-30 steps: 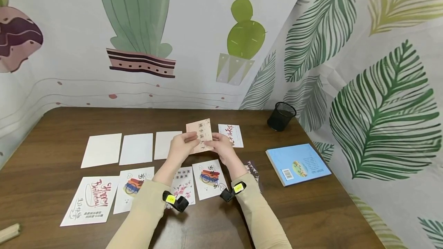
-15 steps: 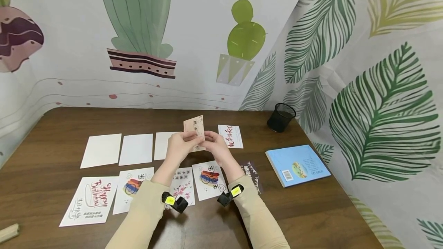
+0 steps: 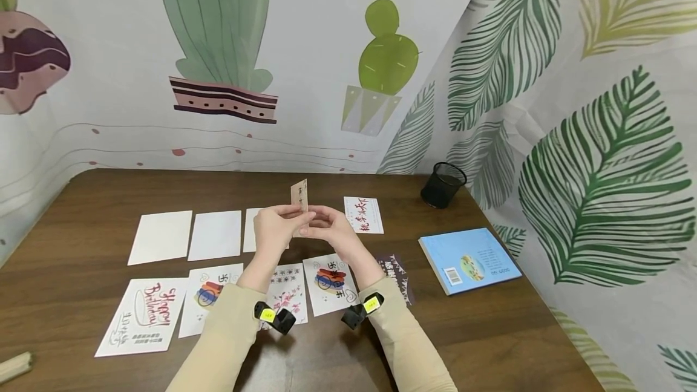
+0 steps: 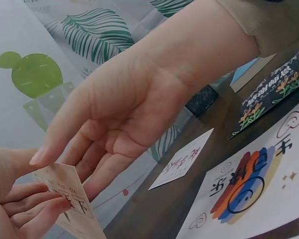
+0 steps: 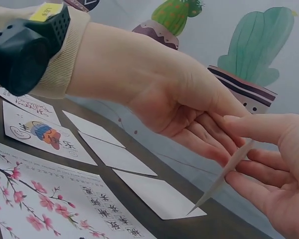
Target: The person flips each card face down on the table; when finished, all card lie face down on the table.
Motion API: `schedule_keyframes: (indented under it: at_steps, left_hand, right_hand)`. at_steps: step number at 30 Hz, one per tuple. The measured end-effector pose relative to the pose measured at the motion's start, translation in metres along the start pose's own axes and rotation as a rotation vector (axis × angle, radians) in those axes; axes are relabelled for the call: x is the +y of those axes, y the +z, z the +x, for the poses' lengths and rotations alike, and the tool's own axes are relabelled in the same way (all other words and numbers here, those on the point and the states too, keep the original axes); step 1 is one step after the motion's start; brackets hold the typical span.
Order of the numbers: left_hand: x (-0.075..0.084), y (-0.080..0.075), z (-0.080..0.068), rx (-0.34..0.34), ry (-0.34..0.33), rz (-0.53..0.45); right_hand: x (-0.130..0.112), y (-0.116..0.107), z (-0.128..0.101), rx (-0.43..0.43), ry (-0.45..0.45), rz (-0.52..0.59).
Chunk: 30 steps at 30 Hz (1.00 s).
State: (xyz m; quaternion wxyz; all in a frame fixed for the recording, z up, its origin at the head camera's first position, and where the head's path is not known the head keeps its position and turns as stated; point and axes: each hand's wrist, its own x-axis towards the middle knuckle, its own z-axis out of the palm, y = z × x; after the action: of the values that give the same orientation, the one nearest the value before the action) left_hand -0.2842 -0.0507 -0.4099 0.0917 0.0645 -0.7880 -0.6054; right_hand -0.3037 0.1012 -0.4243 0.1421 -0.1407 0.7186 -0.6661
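A small beige card point(image 3: 299, 193) with dark Chinese characters is held up over the table, turned nearly edge-on in the head view. My left hand point(image 3: 274, 228) pinches it from the left, and my right hand point(image 3: 333, 233) holds its other side. The left wrist view shows left fingers curled behind the printed card point(image 4: 80, 219), the right thumb at its top corner. From the right wrist the card point(image 5: 220, 181) appears as a thin sliver between both hands. Below the hands lie a blossom-printed card point(image 3: 288, 292) and a card with colourful stripes point(image 3: 330, 283).
Blank white cards point(image 3: 160, 237) form a row behind, left of the hands. A Happy Birthday card point(image 3: 143, 316) lies front left. A red-lettered card point(image 3: 363, 215), a dark card point(image 3: 395, 277), a blue book point(image 3: 469, 259) and a black mesh pen holder point(image 3: 443, 185) are rightward.
Both hands have turned the beige card from facing the head camera to almost edge-on. The right hand has shifted left, closer to the left hand, uncovering more of the red-lettered and dark cards.
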Motion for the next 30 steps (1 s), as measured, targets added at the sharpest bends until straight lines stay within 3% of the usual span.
schedule_keyframes:
  at_steps: [4,11,21,30]
  left_hand:
    - [0.002,-0.003,0.000,-0.011,0.005,-0.009]
    - [0.002,-0.004,0.002,-0.065,-0.050,-0.160]
    - [-0.002,-0.004,0.006,-0.036,-0.066,-0.075]
    - [-0.016,-0.003,0.010,-0.078,-0.120,-0.084]
  right_hand:
    - [0.002,-0.004,0.000,-0.026,-0.004,0.006]
    - [0.013,-0.014,0.006,-0.003,-0.004,0.043]
    - [0.027,-0.029,0.011,0.280,0.104,0.027]
    - [0.032,-0.037,0.012,0.262,0.256,0.015]
